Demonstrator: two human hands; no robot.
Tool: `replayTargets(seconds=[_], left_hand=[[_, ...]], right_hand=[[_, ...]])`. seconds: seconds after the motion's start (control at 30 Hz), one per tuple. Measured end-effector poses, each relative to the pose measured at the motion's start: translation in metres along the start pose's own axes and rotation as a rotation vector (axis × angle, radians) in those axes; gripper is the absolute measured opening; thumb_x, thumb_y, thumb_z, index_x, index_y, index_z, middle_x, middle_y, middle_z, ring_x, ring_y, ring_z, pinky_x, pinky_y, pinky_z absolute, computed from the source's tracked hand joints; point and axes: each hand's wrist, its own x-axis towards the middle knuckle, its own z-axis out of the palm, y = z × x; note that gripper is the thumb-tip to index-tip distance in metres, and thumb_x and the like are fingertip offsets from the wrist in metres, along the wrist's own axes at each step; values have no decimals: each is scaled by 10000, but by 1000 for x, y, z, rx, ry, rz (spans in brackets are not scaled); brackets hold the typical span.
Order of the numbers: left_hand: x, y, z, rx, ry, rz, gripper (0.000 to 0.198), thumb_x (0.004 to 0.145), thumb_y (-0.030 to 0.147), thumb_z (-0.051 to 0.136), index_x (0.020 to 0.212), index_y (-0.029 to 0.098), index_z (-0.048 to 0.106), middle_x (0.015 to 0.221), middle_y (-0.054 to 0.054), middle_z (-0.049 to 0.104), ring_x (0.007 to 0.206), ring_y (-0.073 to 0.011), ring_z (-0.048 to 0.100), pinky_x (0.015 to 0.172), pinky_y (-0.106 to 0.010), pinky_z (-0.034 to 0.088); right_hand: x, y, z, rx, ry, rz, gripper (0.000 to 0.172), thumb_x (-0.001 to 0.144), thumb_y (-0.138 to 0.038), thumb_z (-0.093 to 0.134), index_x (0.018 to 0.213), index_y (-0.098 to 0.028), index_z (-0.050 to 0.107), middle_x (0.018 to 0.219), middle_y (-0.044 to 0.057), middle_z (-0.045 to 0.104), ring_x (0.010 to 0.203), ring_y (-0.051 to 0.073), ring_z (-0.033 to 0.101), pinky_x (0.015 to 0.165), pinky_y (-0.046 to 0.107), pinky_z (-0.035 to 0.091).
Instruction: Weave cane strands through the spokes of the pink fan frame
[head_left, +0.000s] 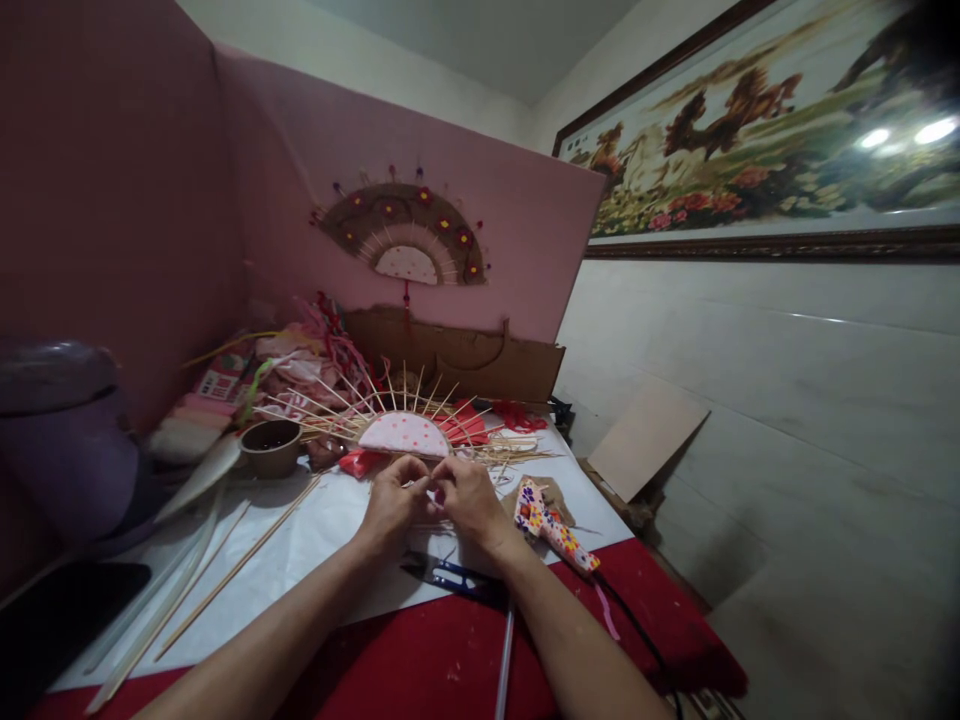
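Observation:
My left hand (394,500) and my right hand (469,498) meet over the white sheet, fingertips pinched close together. Between them shows a small purplish bit (436,496), too small to name and mostly covered by the fingers. Just beyond the fingertips lies a half-round white piece with pink dots (405,434), thin sticks (441,392) fanning out from its curved edge. Below my wrists rests a pair of dark blue thread snips (454,578). To the right of my right hand lies a flower-patterned glue gun (556,528) with a black cord.
A brown bowl (271,448) stands at the left, near long sticks (240,565) and translucent strips (169,610). Ribbons and fabric (300,360) pile up behind. A finished fan (405,225) hangs on the pink panel (517,230). The red cloth (637,610) covers the table's front.

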Motion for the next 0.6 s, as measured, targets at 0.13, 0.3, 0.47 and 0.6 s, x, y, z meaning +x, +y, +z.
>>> replayTargets(seconds=[0.13, 0.3, 0.47, 0.6], left_hand=[[-4, -7, 5, -9, 73, 13, 292, 572, 342, 720, 663, 194, 486, 582, 42, 595, 437, -122, 564, 410, -235, 444], [-7, 5, -1, 30, 119, 47, 298, 685, 439, 608, 757, 232, 406, 687, 24, 623, 446, -154, 595, 328, -215, 357], [-2, 16, -8, 231, 105, 188, 215, 741, 391, 568, 667, 200, 503, 585, 25, 569, 492, -143, 567, 402, -227, 361], [-2, 13, -4, 435, 44, 305, 110, 722, 281, 613, 682, 185, 646, 636, -9, 628, 614, -160, 564, 603, -287, 428]], right_hand=[[1, -4, 2, -10, 19, 39, 156, 625, -46, 654, 734, -157, 674, 709, 39, 696, 658, 153, 588, 612, 226, 391], [2, 3, -5, -25, 85, 86, 149, 686, -37, 567, 715, -148, 662, 688, 48, 684, 645, 153, 590, 608, 230, 400], [4, 6, -10, -21, 80, 9, 227, 703, -5, 519, 743, -162, 678, 747, 44, 703, 718, 150, 619, 690, 224, 421], [3, 7, -8, -45, 53, -37, 232, 712, -14, 518, 760, -162, 690, 750, 54, 707, 719, 164, 624, 701, 240, 422]])
